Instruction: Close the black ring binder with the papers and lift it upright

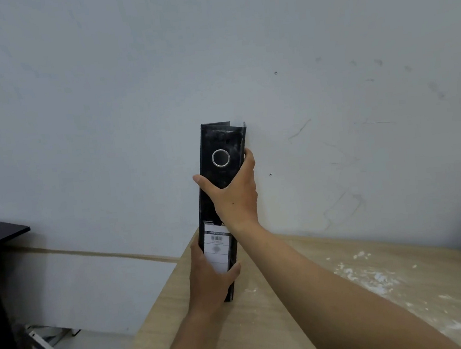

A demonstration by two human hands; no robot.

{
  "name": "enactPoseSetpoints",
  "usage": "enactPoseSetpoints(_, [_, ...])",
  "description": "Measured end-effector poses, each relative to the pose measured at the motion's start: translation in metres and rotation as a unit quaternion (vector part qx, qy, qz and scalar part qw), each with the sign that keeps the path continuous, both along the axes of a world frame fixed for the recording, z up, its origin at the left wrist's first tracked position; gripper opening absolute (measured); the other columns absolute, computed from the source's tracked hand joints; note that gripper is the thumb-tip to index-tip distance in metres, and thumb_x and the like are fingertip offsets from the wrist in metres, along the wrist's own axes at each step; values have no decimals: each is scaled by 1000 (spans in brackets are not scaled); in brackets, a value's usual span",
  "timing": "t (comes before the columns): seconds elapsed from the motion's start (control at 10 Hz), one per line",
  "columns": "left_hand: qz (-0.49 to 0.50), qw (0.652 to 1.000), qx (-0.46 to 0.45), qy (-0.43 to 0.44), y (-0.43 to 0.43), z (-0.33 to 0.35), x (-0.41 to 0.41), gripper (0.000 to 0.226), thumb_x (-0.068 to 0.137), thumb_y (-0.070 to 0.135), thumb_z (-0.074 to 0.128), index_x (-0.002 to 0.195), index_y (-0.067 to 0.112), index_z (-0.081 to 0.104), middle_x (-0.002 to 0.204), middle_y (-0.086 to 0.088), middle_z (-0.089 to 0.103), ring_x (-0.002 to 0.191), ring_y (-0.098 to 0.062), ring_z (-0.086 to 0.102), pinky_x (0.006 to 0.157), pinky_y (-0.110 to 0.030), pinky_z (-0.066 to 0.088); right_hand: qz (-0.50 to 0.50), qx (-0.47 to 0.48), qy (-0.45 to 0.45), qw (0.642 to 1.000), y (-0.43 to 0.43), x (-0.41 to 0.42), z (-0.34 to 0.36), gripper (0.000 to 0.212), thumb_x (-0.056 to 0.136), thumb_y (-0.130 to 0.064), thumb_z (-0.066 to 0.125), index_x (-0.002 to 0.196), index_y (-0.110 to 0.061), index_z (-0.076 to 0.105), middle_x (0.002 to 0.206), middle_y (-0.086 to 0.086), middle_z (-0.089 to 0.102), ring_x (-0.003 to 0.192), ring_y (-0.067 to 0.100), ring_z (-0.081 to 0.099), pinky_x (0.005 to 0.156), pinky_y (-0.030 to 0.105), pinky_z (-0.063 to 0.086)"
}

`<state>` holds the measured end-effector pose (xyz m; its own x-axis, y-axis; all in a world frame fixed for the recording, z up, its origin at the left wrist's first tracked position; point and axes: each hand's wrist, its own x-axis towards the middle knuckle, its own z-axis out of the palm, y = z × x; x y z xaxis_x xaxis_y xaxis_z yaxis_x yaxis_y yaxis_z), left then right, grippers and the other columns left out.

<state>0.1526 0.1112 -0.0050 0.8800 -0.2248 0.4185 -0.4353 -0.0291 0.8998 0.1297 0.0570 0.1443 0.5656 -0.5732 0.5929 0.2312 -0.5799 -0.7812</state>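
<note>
I am holding the black ring binder (223,203) upright, spine toward me, its bottom on the wooden table (293,309) near the wall (132,99). My right hand (234,196) is clamping the spine just below the metal finger ring (221,157), thumb on one side, fingers round the other. My left hand (209,277) is gripping lower down, over the white label (216,248).

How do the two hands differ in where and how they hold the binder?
The right hand grips the binder high, just below the spine's finger ring; the left hand grips it low, over the white label. The right arm crosses from the right; the left rises from below. Both wrap the spine.
</note>
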Motion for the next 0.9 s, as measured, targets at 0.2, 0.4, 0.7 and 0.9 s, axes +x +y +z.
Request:
enactPoseSetpoints(0.2, [18, 1000, 4, 10, -1, 2, -4, 96, 64, 16, 86, 139, 22, 26, 121, 12, 43, 110, -7, 45, 85, -25, 41, 15, -5, 37, 999, -1, 1, 0, 110, 66, -59, 78, 149, -24, 14, 154, -3, 33, 141, 20, 35, 109, 47, 40])
enactPoseSetpoints(0.4, [44, 998, 37, 27, 4, 5, -7, 96, 63, 28, 86, 139, 25, 27, 121, 13, 45, 106, -7, 44, 82, -29, 45, 28, -18, 57, 998, -3, 0, 2, 109, 70, -56, 78, 150, -20, 14, 155, 0, 33, 142, 23, 35, 111, 45, 38])
enactPoseSetpoints(0.7, [20, 1000, 3, 11, 18, 21, -19, 80, 70, 34, 82, 135, 33, 35, 123, 12, 56, 113, -8, 55, 82, -19, 45, 38, -29, 96, 994, -9, -13, 10, 93, 77, -54, 72, 148, -17, 24, 152, 1, 39, 139, 23, 39, 110, 47, 39])
enactPoseSetpoints(0.9, [57, 994, 58, -69, 34, 62, -40, 81, 80, 50, 66, 146, 29, 25, 148, 9, 39, 134, -10, 39, 106, -33, 38, 37, -110, 147, 982, -18, -62, 27, 79, 94, -53, 50, 153, -11, 18, 160, 6, 25, 146, 24, 27, 115, 39, 26])
